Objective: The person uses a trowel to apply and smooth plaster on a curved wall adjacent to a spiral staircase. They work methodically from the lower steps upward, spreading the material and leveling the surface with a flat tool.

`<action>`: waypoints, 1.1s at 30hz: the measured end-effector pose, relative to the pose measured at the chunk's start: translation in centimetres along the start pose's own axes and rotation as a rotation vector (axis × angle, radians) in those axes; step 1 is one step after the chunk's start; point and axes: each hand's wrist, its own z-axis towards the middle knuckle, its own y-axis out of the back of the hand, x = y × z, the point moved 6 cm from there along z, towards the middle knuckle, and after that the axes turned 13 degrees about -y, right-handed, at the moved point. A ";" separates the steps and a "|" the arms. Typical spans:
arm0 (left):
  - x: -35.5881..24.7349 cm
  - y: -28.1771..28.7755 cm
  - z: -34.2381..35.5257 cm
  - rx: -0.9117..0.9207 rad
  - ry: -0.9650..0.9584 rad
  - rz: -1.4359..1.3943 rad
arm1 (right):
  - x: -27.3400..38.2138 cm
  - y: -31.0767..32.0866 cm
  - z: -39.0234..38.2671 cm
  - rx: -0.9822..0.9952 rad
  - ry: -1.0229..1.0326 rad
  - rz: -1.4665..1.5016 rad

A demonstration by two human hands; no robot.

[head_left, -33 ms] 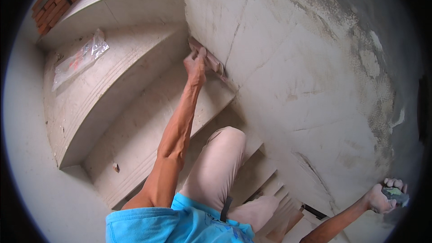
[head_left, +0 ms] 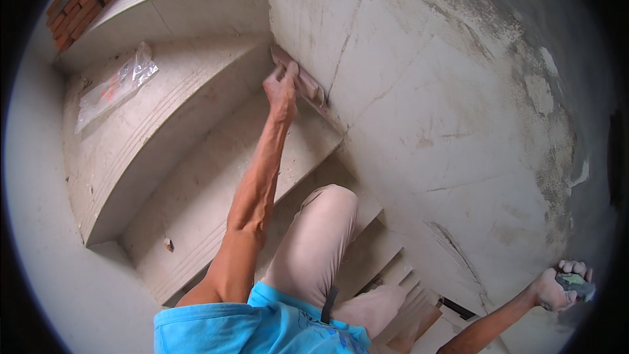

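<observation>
I judge the long pinkish tool point(head_left: 310, 87) light and stiff, best held mid-length; my left hand point(head_left: 282, 90) grips it, my right hand point(head_left: 552, 290) clasps a dark lump point(head_left: 575, 282).

Your shirt point(head_left: 203, 328) is bright turquoise with darker markings, your trousers point(head_left: 318, 236) pale pinkish beige. The flat tool point(head_left: 310, 88) you grip shows dusty pinkish brown; the handheld lump point(head_left: 578, 288) is dark grey with a pale green patch. You have greyish-beige steps point(head_left: 190, 190), striped with thin parallel lines along their front edges, a clear bag point(head_left: 118, 88) marked red, orange-red bricks point(head_left: 92, 0), and a pale grey wall point(head_left: 426, 111) mottled darker.
</observation>
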 end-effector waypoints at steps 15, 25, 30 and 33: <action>-3.4 -0.7 0.7 0.122 0.055 0.038 | 0.3 0.5 -0.1 -0.061 0.049 -0.005; -10.3 -3.4 0.2 0.063 -0.053 -0.045 | 1.3 -1.6 -1.3 -0.128 0.106 -0.121; -9.4 -2.8 -0.2 0.062 -0.213 0.031 | 1.3 -2.8 -1.5 -0.168 0.146 -0.150; -5.1 -1.0 -1.5 0.007 -0.020 0.028 | 1.0 -2.9 -1.5 -0.185 0.092 -0.128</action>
